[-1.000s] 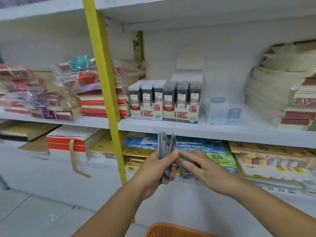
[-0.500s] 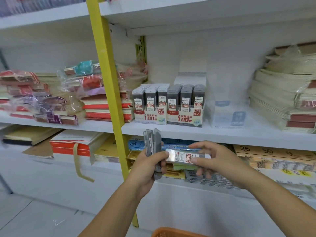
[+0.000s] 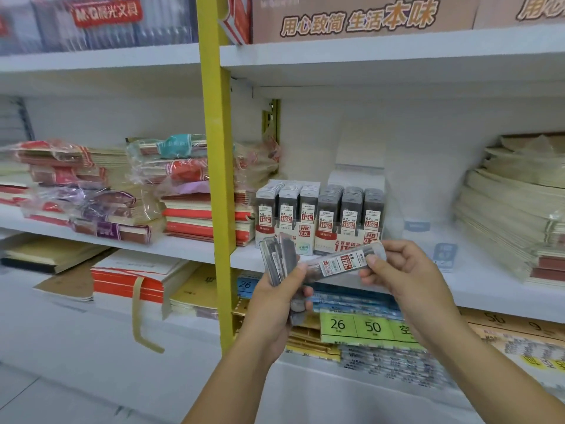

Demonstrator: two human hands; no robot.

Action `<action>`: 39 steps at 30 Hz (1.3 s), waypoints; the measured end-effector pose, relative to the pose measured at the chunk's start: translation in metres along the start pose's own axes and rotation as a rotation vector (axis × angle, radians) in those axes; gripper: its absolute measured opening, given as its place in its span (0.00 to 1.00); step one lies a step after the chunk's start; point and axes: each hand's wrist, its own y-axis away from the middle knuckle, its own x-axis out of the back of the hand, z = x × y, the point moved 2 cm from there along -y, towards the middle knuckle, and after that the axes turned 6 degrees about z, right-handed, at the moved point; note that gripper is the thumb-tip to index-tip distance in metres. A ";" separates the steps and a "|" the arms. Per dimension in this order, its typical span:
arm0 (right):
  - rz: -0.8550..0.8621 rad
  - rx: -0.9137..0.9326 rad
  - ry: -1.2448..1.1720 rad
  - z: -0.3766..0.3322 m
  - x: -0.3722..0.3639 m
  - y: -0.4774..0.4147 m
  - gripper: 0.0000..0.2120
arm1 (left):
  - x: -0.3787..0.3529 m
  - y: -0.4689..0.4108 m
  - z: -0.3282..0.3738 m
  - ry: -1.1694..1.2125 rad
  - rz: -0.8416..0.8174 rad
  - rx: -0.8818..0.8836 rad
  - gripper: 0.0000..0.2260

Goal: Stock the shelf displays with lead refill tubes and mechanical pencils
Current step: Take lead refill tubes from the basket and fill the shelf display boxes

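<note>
The person stands at the shelving with both hands raised in front of the middle shelf (image 3: 477, 280). The left hand (image 3: 272, 304) has its fingers curled round a fanned bundle of lead refill tubes (image 3: 279, 258), held upright; I can pick out at least three edges, but not the full number. The right hand (image 3: 409, 270) pinches one single tube (image 3: 336, 264) by its right end, between thumb and fingertips. That tube lies nearly level, its label reading 0.5, and its left end reaches the left thumb.

Just behind the hands, two display boxes sit side by side on the shelf, touching. The HB 0.5 box (image 3: 287, 209) on the left shows three tubes across its front, with more ranked behind. The HB 0.7 box (image 3: 350, 212) on the right shows three as well. One yellow post (image 3: 217, 179) runs upright just left of them.
</note>
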 end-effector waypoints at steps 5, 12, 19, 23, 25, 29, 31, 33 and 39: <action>0.002 0.366 0.245 -0.059 -0.029 -0.039 0.07 | 0.012 -0.012 0.018 0.074 0.066 -0.002 0.19; -0.145 0.641 0.732 -0.088 -0.094 -0.087 0.12 | 0.035 -0.021 0.031 0.158 -0.002 -0.018 0.25; -0.239 0.672 1.058 -0.060 -0.129 -0.114 0.10 | 0.050 -0.023 0.034 0.241 -0.135 0.031 0.13; -0.149 0.801 1.266 -0.049 -0.128 -0.109 0.13 | 0.052 -0.019 0.035 0.233 -0.219 0.045 0.21; -0.111 0.861 1.197 -0.048 -0.123 -0.100 0.13 | 0.051 -0.017 0.034 0.189 -0.229 0.049 0.21; -0.264 0.541 0.607 -0.040 -0.109 -0.063 0.11 | 0.044 -0.010 0.033 0.081 -0.248 0.023 0.17; -0.369 0.336 0.436 -0.030 -0.107 -0.042 0.14 | 0.038 -0.007 0.030 -0.018 -0.239 0.005 0.16; -0.361 0.277 0.354 -0.018 -0.100 -0.030 0.14 | 0.033 -0.006 0.025 -0.114 -0.206 -0.008 0.13; -0.308 0.126 0.123 0.003 -0.066 -0.020 0.14 | 0.034 -0.004 0.018 -0.048 -0.156 0.044 0.24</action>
